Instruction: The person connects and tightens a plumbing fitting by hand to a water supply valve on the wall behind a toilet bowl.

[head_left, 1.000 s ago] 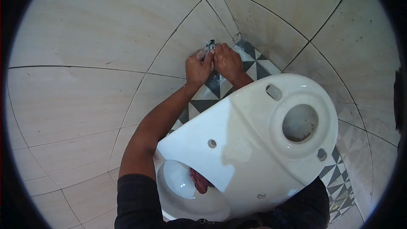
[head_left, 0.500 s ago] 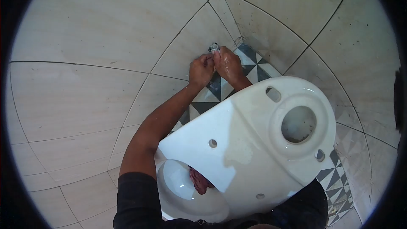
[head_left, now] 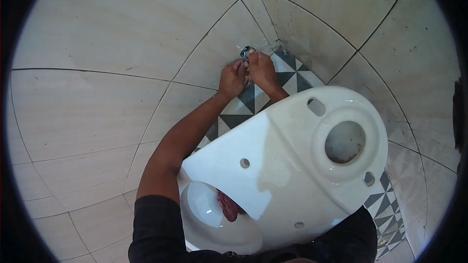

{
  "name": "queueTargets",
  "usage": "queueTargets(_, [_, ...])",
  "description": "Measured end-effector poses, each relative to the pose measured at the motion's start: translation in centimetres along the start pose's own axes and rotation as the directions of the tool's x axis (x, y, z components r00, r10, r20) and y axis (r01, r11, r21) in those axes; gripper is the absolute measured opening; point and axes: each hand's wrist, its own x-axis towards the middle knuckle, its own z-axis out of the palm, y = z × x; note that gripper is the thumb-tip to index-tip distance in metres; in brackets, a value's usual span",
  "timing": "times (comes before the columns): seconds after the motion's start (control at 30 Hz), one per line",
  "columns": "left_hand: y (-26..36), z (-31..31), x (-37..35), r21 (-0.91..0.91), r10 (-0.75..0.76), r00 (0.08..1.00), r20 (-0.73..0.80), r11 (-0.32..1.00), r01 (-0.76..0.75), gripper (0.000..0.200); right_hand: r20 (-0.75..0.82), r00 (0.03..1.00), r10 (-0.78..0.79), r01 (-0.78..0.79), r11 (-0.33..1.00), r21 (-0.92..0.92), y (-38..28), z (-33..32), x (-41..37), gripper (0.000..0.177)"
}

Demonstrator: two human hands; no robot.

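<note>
Low on the tiled wall, close to the corner, a small chrome valve (head_left: pixel 247 51) sticks out, with what look like streaks of water around it. My right hand (head_left: pixel 263 73) has its fingers closed around the valve from the right. Just below it, my left hand (head_left: pixel 232 79) is closed in a pinch near the underside of the fitting; whatever its fingertips hold is too small to make out. Between my body and the wall stands a white ceramic toilet (head_left: pixel 297 165), tank ledge facing the corner, partly covering my right forearm.
A dark red cloth (head_left: pixel 229 205) hangs into the toilet bowl opening. Grey-and-white triangle-patterned floor tiles (head_left: pixel 237 109) show beside the toilet. Large beige wall tiles (head_left: pixel 97 112) rise on the left, and another tiled wall (head_left: pixel 336 14) meets them at the corner.
My hands have shifted slightly at the valve, the right fingers moving up onto it. More of the chrome shows now, and water streaks have appeared around it.
</note>
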Motion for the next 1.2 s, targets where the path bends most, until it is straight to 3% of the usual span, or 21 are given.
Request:
queueTargets(0.07, [-0.3,0.0,-0.2,-0.067,-0.038,0.999,0.024,0.997,0.04,0.027,0.043,0.99,0.137,-0.141,0.987,0.082,-0.5,0.0,0.1,0.054])
queueTargets(0.17, [0.2,0.3,-0.4,-0.138,-0.087,0.996,0.026,0.986,0.09,0.028,0.101,0.972,0.211,-0.225,0.961,0.161,-0.1,0.2,0.3,0.053])
queueTargets(0.3, [0.2,0.6,-0.5,-0.071,-0.037,0.997,-0.066,0.997,0.033,0.03,0.052,0.996,0.069,-0.071,0.997,0.04,1.2,0.7,0.8,0.054])
queueTargets(0.37, [-0.3,0.4,-0.2,-0.003,-0.028,0.998,-0.057,1.0,0.028,0.031,0.137,0.953,0.269,-0.291,0.94,0.181,0.7,0.5,0.7,0.053])
queueTargets(0.4, [-0.5,0.3,0.0,0.066,-0.018,0.998,-0.054,0.998,0.022,0.031,0.134,0.953,0.272,-0.293,0.939,0.178,0.3,0.4,0.7,0.053])
queueTargets(0.47, [-0.4,0.3,0.2,0.036,-0.011,0.998,-0.069,0.999,0.014,0.031,0.242,0.856,0.456,-0.516,0.775,0.366,-0.4,0.1,0.8,0.049])
queueTargets(0.5, [-0.4,0.3,0.1,0.008,-0.008,0.996,-0.086,1.0,0.009,0.031,0.242,0.855,0.459,-0.518,0.773,0.367,-0.7,-0.2,0.7,0.049])
queueTargets(0.57, [-0.2,0.4,0.4,0.03,-0.044,0.995,-0.087,0.998,0.046,0.03,0.342,0.787,0.514,-0.617,0.641,0.456,-0.9,-0.5,0.6,0.044])
queueTargets(0.63, [-0.1,0.5,0.4,0.05,-0.084,0.993,-0.086,0.995,0.089,0.031,0.332,0.78,0.53,-0.625,0.637,0.451,-0.7,-0.2,0.3,0.048])
queueTargets(0.7, [0.0,0.3,0.7,0.174,0.0,0.993,-0.117,0.984,0.02,0.032,0.317,0.78,0.54,-0.625,0.639,0.449,-0.2,0.1,0.4,0.053])
queueTargets(0.77, [0.2,0.4,-0.1,0.18,0.027,0.993,-0.114,0.984,-0.006,0.032,0.244,0.856,0.456,-0.516,0.772,0.37,0.5,0.9,-0.2,0.05])
queueTargets(0.9, [0.7,-0.1,0.0,0.229,0.086,0.993,-0.087,0.971,-0.064,0.034,0.318,0.781,0.538,-0.625,0.662,0.414,-1.4,-0.8,-0.6,0.05])
queueTargets(1.0, [1.3,0.3,-0.1,0.185,0.141,0.981,-0.135,0.976,-0.114,0.033,0.297,0.812,0.502,-0.582,0.672,0.457,-1.7,-0.5,0.0,0.043])
queueTargets(1.07, [1.2,0.1,0.2,0.279,0.144,0.979,-0.142,0.955,-0.1,0.03,0.438,0.688,0.579,-0.719,0.466,0.515,-1.4,-0.7,0.4,0.04])
queueTargets(1.1, [1.3,0.1,0.4,0.374,0.154,0.977,-0.148,0.923,-0.089,0.028,0.435,0.691,0.577,-0.716,0.468,0.518,-1.3,-0.8,0.6,0.04])
queueTargets(1.17, [2.0,0.0,0.2,0.383,0.141,0.979,-0.144,0.921,-0.076,0.027,0.597,0.595,0.538,-0.793,0.273,0.544,-1.0,-1.0,0.6,0.038])
queueTargets(1.2, [2.4,0.0,0.0,0.39,0.125,0.982,-0.14,0.919,-0.061,0.026,0.599,0.595,0.536,-0.793,0.272,0.545,-0.8,-1.2,0.3,0.038])
